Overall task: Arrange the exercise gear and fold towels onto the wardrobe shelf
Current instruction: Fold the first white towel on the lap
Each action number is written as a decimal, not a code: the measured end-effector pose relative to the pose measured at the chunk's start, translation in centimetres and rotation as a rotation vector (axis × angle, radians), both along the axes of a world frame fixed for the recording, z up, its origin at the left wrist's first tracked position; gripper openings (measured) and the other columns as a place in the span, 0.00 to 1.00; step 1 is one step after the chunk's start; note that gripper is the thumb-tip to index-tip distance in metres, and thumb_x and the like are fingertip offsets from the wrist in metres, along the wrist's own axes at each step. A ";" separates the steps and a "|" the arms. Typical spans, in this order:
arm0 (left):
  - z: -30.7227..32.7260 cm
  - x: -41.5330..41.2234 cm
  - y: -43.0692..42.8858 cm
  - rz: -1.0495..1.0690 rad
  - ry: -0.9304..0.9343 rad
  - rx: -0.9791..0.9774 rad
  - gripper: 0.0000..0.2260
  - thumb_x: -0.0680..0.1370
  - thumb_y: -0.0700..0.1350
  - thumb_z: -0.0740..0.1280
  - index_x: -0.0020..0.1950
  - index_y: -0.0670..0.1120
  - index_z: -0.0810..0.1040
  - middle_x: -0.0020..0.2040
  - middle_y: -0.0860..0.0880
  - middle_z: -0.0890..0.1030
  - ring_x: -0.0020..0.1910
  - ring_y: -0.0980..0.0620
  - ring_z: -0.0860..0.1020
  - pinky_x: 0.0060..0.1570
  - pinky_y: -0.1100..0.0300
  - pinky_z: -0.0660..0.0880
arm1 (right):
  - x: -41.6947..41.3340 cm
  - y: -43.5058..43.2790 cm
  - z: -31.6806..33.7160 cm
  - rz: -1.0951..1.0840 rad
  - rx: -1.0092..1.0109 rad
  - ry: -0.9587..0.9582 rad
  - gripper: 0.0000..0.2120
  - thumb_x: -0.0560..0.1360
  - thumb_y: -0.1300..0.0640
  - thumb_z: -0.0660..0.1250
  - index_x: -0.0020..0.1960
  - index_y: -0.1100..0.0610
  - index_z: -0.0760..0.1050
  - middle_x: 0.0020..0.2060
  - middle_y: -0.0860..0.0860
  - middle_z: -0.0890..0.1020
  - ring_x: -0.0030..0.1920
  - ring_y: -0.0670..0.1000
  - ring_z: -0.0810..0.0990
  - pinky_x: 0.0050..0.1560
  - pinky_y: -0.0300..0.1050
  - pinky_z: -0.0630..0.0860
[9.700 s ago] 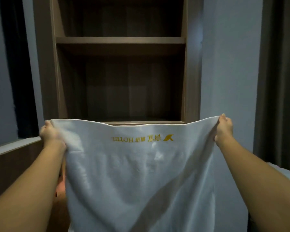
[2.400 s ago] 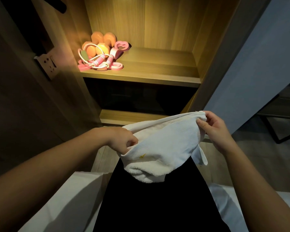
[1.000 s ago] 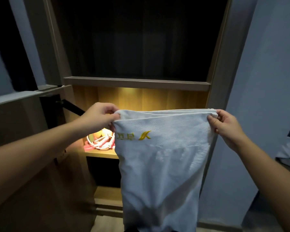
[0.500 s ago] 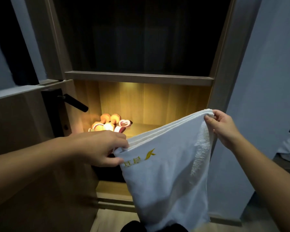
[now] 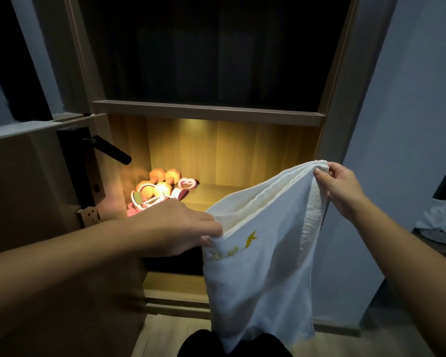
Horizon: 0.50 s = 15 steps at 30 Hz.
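Head view: towel (image 5: 263,266) hangs from left hand (image 5: 175,228) and right hand (image 5: 343,186), both pinching it.

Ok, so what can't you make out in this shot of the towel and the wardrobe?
Head view only.
- Gold lettering on the white towel: blurred and creased, unreadable.
- Exercise gear on the lit shelf: near part hidden behind the left hand.
- Upper compartment: too dark to see inside.
- Grey cloth: cut off by the right edge.

Left hand (image 5: 175,225) low, right hand (image 5: 341,188) higher, both pinching the towel (image 5: 263,266).
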<state>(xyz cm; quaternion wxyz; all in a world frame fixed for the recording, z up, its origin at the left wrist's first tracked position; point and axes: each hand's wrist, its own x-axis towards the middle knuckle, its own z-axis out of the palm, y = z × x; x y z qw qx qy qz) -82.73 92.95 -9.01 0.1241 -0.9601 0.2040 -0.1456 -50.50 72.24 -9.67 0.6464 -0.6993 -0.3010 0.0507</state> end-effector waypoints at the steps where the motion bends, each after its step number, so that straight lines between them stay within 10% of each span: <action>1: -0.1 -0.1 0.7 0.084 0.018 0.005 0.07 0.79 0.55 0.55 0.53 0.55 0.69 0.42 0.56 0.77 0.30 0.55 0.72 0.24 0.65 0.69 | 0.2 -0.2 0.0 -0.002 -0.001 0.003 0.06 0.79 0.56 0.66 0.55 0.53 0.77 0.50 0.52 0.81 0.53 0.55 0.81 0.56 0.54 0.80; 6: 0.9 0.2 4.5 0.499 0.032 -0.099 0.09 0.79 0.56 0.63 0.56 0.62 0.64 0.44 0.59 0.71 0.35 0.61 0.69 0.32 0.64 0.66 | 0.8 -1.2 0.4 0.030 -0.058 -0.036 0.08 0.79 0.56 0.65 0.57 0.55 0.76 0.51 0.52 0.81 0.53 0.53 0.80 0.47 0.46 0.78; 15: 6.9 3.0 5.3 0.464 -0.081 -0.448 0.05 0.78 0.43 0.67 0.43 0.44 0.77 0.39 0.50 0.76 0.40 0.50 0.75 0.37 0.57 0.71 | 0.5 1.2 2.2 0.073 -0.078 -0.109 0.06 0.81 0.47 0.60 0.53 0.48 0.73 0.55 0.53 0.79 0.54 0.53 0.80 0.53 0.52 0.79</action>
